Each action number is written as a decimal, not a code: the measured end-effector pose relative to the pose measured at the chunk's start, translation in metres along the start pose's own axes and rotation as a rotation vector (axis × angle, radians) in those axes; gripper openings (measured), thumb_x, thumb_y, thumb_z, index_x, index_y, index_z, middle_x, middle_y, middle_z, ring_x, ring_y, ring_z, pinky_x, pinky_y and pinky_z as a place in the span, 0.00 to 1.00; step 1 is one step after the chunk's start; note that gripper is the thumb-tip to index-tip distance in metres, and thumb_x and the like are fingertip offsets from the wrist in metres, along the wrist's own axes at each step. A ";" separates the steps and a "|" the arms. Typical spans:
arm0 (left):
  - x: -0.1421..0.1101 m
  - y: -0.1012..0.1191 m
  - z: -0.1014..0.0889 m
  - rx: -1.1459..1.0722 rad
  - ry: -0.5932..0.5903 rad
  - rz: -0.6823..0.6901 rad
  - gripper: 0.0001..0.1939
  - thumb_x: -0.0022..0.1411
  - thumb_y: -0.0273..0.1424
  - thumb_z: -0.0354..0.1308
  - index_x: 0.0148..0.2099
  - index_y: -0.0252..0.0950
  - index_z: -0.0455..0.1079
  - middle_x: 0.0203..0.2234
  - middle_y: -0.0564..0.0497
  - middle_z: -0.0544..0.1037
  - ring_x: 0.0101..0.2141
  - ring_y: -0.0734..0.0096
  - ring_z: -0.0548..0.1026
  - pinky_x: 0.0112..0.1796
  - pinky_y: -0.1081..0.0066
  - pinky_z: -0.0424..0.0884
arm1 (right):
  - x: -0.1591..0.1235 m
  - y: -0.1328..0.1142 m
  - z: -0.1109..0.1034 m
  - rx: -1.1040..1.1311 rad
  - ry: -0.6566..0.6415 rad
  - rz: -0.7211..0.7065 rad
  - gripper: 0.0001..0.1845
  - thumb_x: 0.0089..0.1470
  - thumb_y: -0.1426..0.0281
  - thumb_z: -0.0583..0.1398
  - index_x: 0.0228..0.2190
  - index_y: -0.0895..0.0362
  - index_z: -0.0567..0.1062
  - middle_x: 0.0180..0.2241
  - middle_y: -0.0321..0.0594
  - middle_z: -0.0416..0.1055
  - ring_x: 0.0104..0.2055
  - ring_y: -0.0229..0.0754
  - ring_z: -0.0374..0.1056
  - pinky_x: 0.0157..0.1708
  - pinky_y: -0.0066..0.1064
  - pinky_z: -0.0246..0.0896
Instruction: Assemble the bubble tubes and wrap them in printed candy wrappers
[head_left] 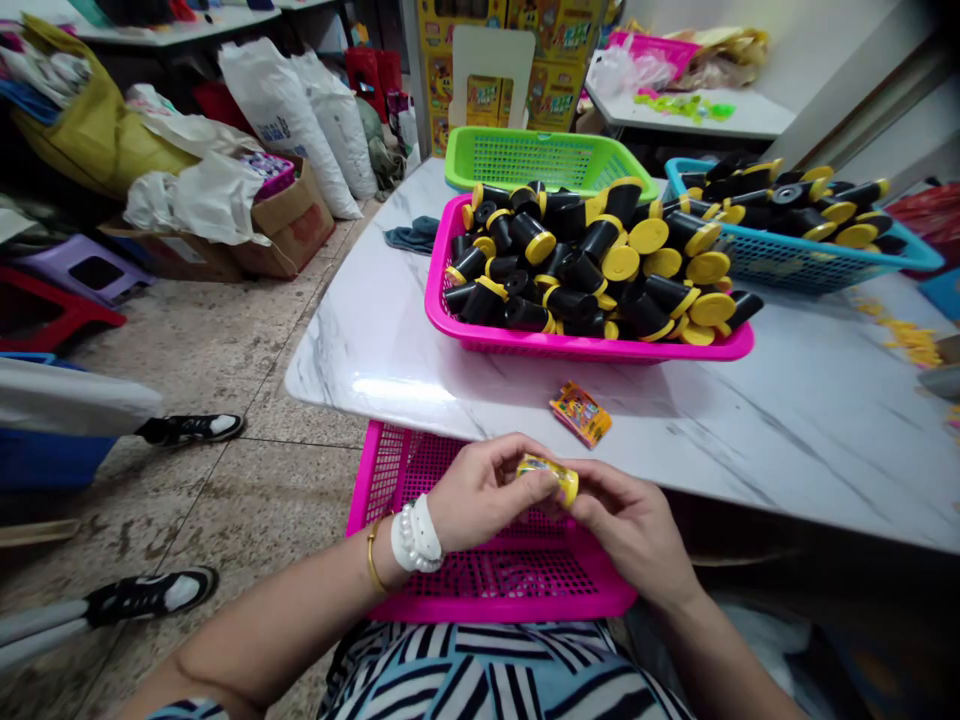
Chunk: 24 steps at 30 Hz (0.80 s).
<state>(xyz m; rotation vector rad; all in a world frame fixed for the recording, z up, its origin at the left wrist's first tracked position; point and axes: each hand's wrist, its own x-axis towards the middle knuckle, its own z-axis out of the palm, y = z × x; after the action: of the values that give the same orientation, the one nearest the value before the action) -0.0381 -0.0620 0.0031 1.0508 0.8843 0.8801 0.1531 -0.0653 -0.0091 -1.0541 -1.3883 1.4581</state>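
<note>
Between my two hands, above a pink basket at my lap, is a small canister with a yellow printed wrap around it. My left hand grips it from the left, thumb across its front. The fingers of my right hand close on its right end, partly hiding it. On the table edge just beyond lies a small pile of orange printed labels. Farther back, a second pink basket is heaped with black canisters that have yellow lids.
Behind the heaped basket stands a green basket. A blue basket of similar canisters sits to the right on the marbled table. Small yellow pieces lie at far right. Another person's shoe shows on the floor at left.
</note>
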 end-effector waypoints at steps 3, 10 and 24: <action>0.001 -0.006 -0.005 -0.103 0.017 -0.175 0.20 0.60 0.47 0.60 0.40 0.36 0.63 0.17 0.60 0.67 0.15 0.83 0.60 0.17 0.81 0.55 | 0.002 0.004 -0.007 0.062 -0.082 0.031 0.25 0.50 0.60 0.69 0.50 0.50 0.76 0.47 0.45 0.76 0.41 0.45 0.76 0.41 0.37 0.76; -0.007 -0.013 0.006 -0.333 -0.085 -0.238 0.24 0.56 0.49 0.64 0.42 0.35 0.64 0.16 0.60 0.70 0.11 0.83 0.61 0.12 0.82 0.57 | 0.002 0.012 0.001 0.053 0.031 -0.180 0.08 0.47 0.64 0.71 0.32 0.49 0.82 0.34 0.38 0.71 0.36 0.40 0.71 0.37 0.33 0.72; -0.010 -0.014 0.018 -0.541 -0.092 -0.272 0.22 0.58 0.48 0.63 0.32 0.33 0.66 0.12 0.58 0.70 0.08 0.81 0.62 0.08 0.82 0.61 | -0.004 0.003 -0.002 -0.077 -0.031 -0.322 0.08 0.53 0.68 0.67 0.38 0.47 0.83 0.35 0.39 0.68 0.36 0.41 0.69 0.34 0.33 0.69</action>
<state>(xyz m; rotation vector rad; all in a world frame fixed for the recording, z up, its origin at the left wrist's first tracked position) -0.0231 -0.0807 -0.0036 0.4843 0.6396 0.7729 0.1560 -0.0686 -0.0125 -0.8114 -1.5661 1.1974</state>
